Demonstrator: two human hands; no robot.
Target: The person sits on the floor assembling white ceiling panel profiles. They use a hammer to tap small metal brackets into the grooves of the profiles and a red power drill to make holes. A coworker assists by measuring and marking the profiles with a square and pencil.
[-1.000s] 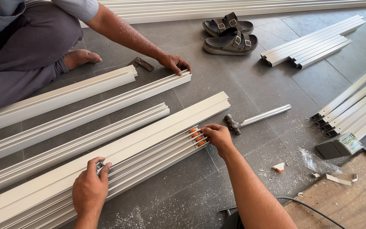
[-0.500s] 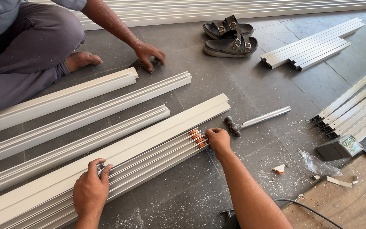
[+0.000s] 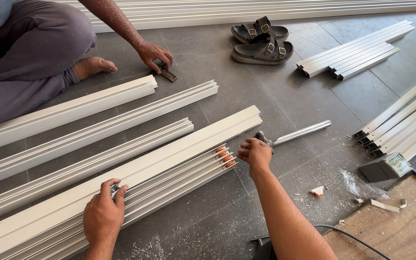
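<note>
Head view, looking down. Left hand with its grip closed over the ridged side of a long white aluminium profile, fingertips curled onto a small metal piece in the channel. Right hand at the profile's near end, fingers loosely bent, touching the end just beside a row of small orange rollers set into the grooves; whether anything is pinched there, cannot tell. Profile lying flat and diagonal across the floor, smooth painted top face, stepped ribbed tracks along the side. Just past the right hand, a hammer with a plain metal handle, lying on the floor.

Farther out, three more white ribbed profiles lying parallel, well apart from one another. Beyond them, another person's hand, dusted with pale flecks, resting on a small dark flat piece; grey trousers and a bare foot alongside. Pair of dark buckled sandals near the top. Bundles of shorter silver-white sections to the right, more stacked at the right edge.

Floor of large dark grey matt tiles, strewn with pale metal shavings and scraps near the bottom. Wooden board at lower right.
</note>
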